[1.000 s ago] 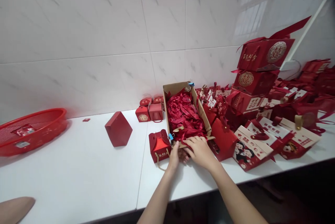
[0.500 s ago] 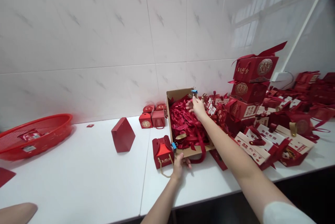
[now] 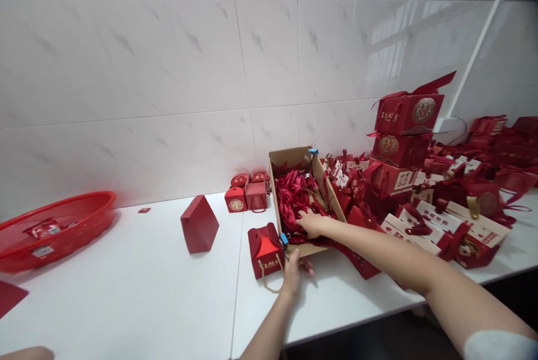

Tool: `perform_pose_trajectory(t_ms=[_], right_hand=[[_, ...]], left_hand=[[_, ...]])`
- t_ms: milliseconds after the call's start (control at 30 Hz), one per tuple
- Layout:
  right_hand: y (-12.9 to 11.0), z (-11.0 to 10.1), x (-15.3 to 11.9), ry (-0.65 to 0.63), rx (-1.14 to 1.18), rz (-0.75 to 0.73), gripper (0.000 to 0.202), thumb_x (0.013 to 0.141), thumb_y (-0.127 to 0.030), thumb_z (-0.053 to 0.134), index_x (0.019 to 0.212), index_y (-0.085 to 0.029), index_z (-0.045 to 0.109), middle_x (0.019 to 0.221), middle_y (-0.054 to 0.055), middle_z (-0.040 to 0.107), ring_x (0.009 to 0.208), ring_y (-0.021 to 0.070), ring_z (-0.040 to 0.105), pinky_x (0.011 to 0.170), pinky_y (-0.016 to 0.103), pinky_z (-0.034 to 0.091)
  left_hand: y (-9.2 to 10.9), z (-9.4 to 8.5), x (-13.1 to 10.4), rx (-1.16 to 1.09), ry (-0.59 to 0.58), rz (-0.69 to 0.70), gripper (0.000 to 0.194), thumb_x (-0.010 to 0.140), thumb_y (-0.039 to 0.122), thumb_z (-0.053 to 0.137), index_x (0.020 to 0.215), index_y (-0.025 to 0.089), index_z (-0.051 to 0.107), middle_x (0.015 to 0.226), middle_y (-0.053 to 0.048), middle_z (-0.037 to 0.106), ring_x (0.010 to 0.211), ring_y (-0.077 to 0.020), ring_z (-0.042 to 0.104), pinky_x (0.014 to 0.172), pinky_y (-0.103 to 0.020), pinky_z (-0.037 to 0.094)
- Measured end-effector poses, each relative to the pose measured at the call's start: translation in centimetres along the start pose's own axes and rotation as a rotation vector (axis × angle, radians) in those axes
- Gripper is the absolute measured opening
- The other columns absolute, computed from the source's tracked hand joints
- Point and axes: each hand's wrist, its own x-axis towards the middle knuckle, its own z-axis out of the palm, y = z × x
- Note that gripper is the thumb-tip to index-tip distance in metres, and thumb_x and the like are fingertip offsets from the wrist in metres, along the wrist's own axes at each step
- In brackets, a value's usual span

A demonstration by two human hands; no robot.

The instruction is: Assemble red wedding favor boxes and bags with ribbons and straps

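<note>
A cardboard box (image 3: 336, 203) of tangled red ribbons (image 3: 292, 192) stands near the middle of the counter, blue binder clips on two of its corners. My left hand (image 3: 295, 270) grips its near wall by the front-left corner, thumb against the cardboard and fingers partly hidden. Inside, my right hand (image 3: 311, 223) lies over the ribbons with its fingers somewhat apart; some fingertips are hidden among the strands. Just left of the box sits a red gift box (image 3: 266, 253) with a twisted cord handle.
Small red boxes (image 3: 247, 194) stand by the wall. Left of them are a red five-sided box (image 3: 200, 225) and a red plastic basket (image 3: 84, 217). Stacked gift boxes (image 3: 403, 141) and many red-and-white gift boxes (image 3: 474, 231) crowd the right. Part of an arm (image 3: 27, 353) shows lower left.
My right hand has come down from the box's far right corner onto the ribbons near its front. The ribbons have shifted left, baring the right wall. My left hand stays at the front corner.
</note>
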Motion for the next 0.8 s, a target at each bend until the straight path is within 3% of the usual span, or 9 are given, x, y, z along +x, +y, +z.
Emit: perform_pose_trajectory(t_ms=[67, 133, 267, 367, 433, 533, 633, 700, 800], right_hand=[[0.2, 0.1, -1.1, -0.027, -0.024, -0.058, 0.012, 0.077, -0.022, 0.071, 0.086, -0.015, 0.068, 0.108, 0.009, 0.062, 0.112, 0.0293, 0.052, 0.093, 0.044, 0.045], [0.3, -1.4, -0.9, -0.036, -0.034, -0.107, 0.013, 0.084, -0.026, 0.064, 0.088, -0.014, 0.065, 0.101, 0.007, 0.063, 0.101, 0.0217, 0.058, 0.090, 0.041, 0.047], [0.1, -9.1, 2.6, 0.126, -0.012, -0.135, 0.016, 0.090, -0.030, 0.057, 0.092, -0.014, 0.062, 0.095, 0.005, 0.063, 0.087, 0.0151, 0.060, 0.082, 0.034, 0.050], [0.0, -15.4, 5.5, 0.391, 0.022, -0.085, 0.024, 0.092, -0.028, 0.051, 0.109, -0.011, 0.056, 0.112, 0.011, 0.057, 0.104, 0.0212, 0.055, 0.090, 0.041, 0.045], [0.1, -17.4, 6.4, 0.505, 0.043, -0.054, 0.029, 0.096, -0.021, 0.040, 0.121, -0.009, 0.049, 0.123, 0.016, 0.049, 0.116, 0.0243, 0.047, 0.096, 0.043, 0.040], [0.5, -15.9, 6.2, 0.495, 0.059, -0.054, 0.031, 0.095, -0.023, 0.044, 0.124, -0.011, 0.047, 0.129, 0.014, 0.046, 0.118, 0.0244, 0.046, 0.097, 0.044, 0.041], [0.8, -11.5, 5.3, 0.289, 0.048, -0.063, 0.028, 0.090, -0.031, 0.056, 0.112, -0.013, 0.057, 0.114, 0.008, 0.057, 0.101, 0.0220, 0.057, 0.088, 0.041, 0.048], [1.0, -8.9, 4.9, 0.158, 0.020, -0.045, 0.030, 0.087, -0.032, 0.061, 0.110, -0.013, 0.059, 0.114, 0.009, 0.058, 0.104, 0.0227, 0.057, 0.089, 0.045, 0.048], [1.1, -6.4, 4.9, 0.080, -0.013, -0.046, 0.062, 0.065, -0.030, 0.080, 0.121, -0.020, 0.056, 0.141, 0.015, 0.036, 0.133, 0.0367, 0.028, 0.104, 0.059, 0.026]], left_hand=[[0.1, 0.0, 0.0, 0.005, -0.002, 0.004, 0.053, 0.073, 0.063, 0.052, 0.059, 0.012, 0.057, 0.051, -0.006, 0.059, 0.043, -0.0141, 0.052, 0.049, -0.027, 0.038], [0.1, 0.0, 0.0, 0.010, -0.006, 0.006, 0.055, 0.073, 0.065, 0.052, 0.060, 0.012, 0.058, 0.053, -0.007, 0.060, 0.043, -0.0145, 0.053, 0.048, -0.027, 0.038], [0.1, 0.0, 0.1, 0.021, -0.007, 0.014, 0.056, 0.073, 0.066, 0.051, 0.066, 0.011, 0.061, 0.059, -0.009, 0.064, 0.043, -0.0143, 0.052, 0.048, -0.028, 0.038], [0.2, 0.0, 0.0, 0.034, -0.006, 0.025, 0.055, 0.075, 0.064, 0.051, 0.066, 0.011, 0.060, 0.063, -0.010, 0.065, 0.044, -0.0138, 0.052, 0.050, -0.028, 0.038], [0.3, 0.0, -0.1, 0.042, -0.007, 0.027, 0.054, 0.075, 0.063, 0.051, 0.065, 0.011, 0.060, 0.064, -0.011, 0.066, 0.044, -0.0138, 0.053, 0.050, -0.028, 0.038], [0.4, 0.1, -0.2, 0.038, -0.007, 0.033, 0.053, 0.076, 0.062, 0.050, 0.067, 0.011, 0.060, 0.065, -0.010, 0.066, 0.044, -0.0141, 0.053, 0.050, -0.028, 0.039], [0.4, 0.2, -0.1, 0.027, -0.010, 0.032, 0.053, 0.076, 0.062, 0.050, 0.070, 0.011, 0.060, 0.064, -0.010, 0.066, 0.043, -0.0137, 0.052, 0.049, -0.028, 0.038], [0.4, 0.2, -0.1, 0.021, -0.014, 0.026, 0.053, 0.076, 0.062, 0.050, 0.071, 0.011, 0.060, 0.063, -0.010, 0.066, 0.042, -0.0136, 0.051, 0.047, -0.027, 0.036], [0.4, 0.2, 0.0, 0.014, -0.017, 0.021, 0.053, 0.075, 0.063, 0.050, 0.067, 0.011, 0.058, 0.062, -0.009, 0.065, 0.042, -0.0137, 0.052, 0.048, -0.027, 0.036]])
